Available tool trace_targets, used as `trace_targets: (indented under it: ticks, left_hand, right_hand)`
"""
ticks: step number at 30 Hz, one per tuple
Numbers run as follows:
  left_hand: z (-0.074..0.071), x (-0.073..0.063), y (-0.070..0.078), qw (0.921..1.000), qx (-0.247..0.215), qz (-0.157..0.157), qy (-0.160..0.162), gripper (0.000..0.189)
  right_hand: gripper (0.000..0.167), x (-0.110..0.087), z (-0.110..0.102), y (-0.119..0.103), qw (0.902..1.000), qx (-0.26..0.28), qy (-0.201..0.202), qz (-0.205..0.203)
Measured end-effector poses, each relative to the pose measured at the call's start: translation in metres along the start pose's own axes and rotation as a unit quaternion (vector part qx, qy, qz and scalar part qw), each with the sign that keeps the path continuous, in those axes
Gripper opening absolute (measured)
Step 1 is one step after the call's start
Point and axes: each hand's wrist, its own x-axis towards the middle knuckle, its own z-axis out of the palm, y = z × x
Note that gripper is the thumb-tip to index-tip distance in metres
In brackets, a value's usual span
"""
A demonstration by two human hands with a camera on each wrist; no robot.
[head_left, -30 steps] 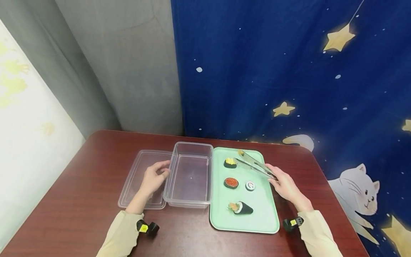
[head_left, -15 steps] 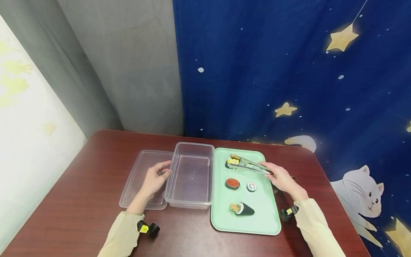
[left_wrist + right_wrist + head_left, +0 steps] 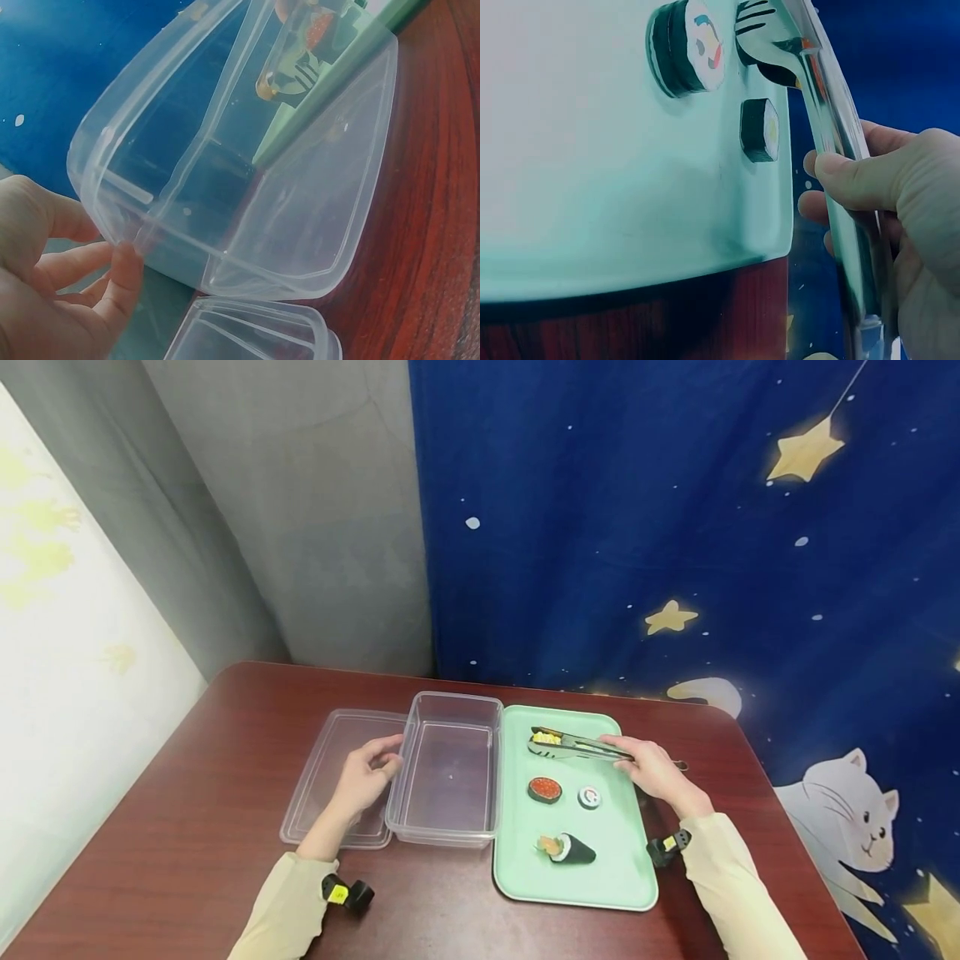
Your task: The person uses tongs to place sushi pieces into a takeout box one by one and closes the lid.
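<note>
My right hand (image 3: 654,768) grips metal tongs (image 3: 588,747) over the far part of the green tray (image 3: 615,860). The tongs' tips lie on either side of a corn-topped sushi piece (image 3: 545,738), largely hidden by them. A small sushi roll (image 3: 760,130) shows beside the tongs in the right wrist view. Nearer on the tray are a red roe sushi (image 3: 544,790), a round sushi roll (image 3: 589,797) and a hand roll (image 3: 572,849). My left hand (image 3: 363,781) touches the left side of a clear plastic container (image 3: 450,839), fingertips against its outer wall (image 3: 142,259).
A clear lid (image 3: 311,810) lies left of the container, partly under my left hand and forearm. The container and tray stand side by side on the reddish-brown table (image 3: 187,827). Curtains (image 3: 525,527) hang behind the table's far edge.
My right hand has moved left with the tongs, and their spread tips have come together around the corn-topped sushi. My left hand has stayed at the container.
</note>
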Motion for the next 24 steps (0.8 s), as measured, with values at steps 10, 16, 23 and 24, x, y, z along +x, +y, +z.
trace_targets:
  ticks: [10, 16, 23, 24]
  left_hand:
    - [0.004, 0.017, -0.037, 0.9999, -0.012, 0.006, 0.007, 0.037]
    - [0.004, 0.017, -0.039, 0.9997, -0.013, 0.015, 0.012, 0.036]
    - [0.003, 0.018, -0.039, 0.9998, -0.012, 0.012, 0.011, 0.036]
    - [0.003, 0.018, -0.039, 0.9998, -0.014, 0.012, 0.011, 0.036]
  right_hand:
    - [0.046, 0.001, -0.001, -0.001, 1.0000, 0.006, 0.002, -0.006]
    - [0.046, 0.001, -0.006, -0.006, 0.9999, 0.011, -0.011, -0.006]
    - [0.047, 0.003, -0.018, -0.012, 0.9995, 0.013, 0.004, -0.030]
    - [0.047, 0.004, -0.021, -0.013, 0.9994, 0.009, 0.008, -0.031]
